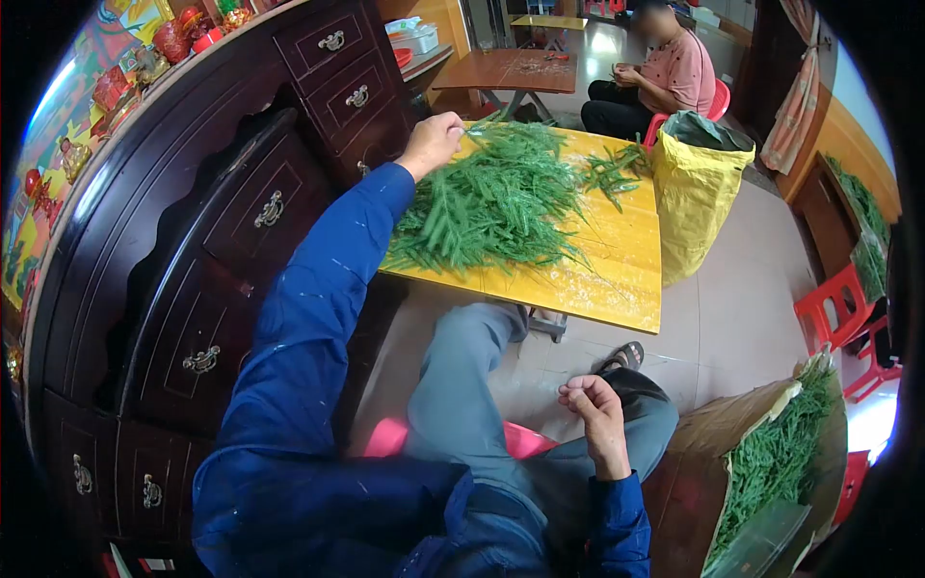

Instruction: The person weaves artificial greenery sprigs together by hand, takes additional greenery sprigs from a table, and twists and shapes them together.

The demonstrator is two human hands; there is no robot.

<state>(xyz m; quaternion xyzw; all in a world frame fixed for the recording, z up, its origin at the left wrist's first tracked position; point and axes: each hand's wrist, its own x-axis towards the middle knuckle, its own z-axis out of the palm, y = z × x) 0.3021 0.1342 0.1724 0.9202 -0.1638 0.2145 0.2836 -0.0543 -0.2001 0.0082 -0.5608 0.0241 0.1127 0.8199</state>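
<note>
A loose heap of feathery green plastic-looking sprigs (491, 197) covers the left and middle of the yellow table (617, 279). My left hand (436, 143) reaches across to the table's far left corner, at the edge of the heap. Its fingers are curled together, and whatever they may grip is hidden. Over my right thigh, apart from the table, is my right hand (595, 419). Thumb and fingertips are pinched there; anything between them is too small to name. A smaller bunch of sprigs (617, 173) lies near the table's right edge.
A yellow woven sack (699, 207) stands against the table's right side. At lower right is a cardboard box (708, 443) full of green sprigs. Dark drawers (260, 207) line my left. A seated person (670, 72) works beside a brown table (506, 72).
</note>
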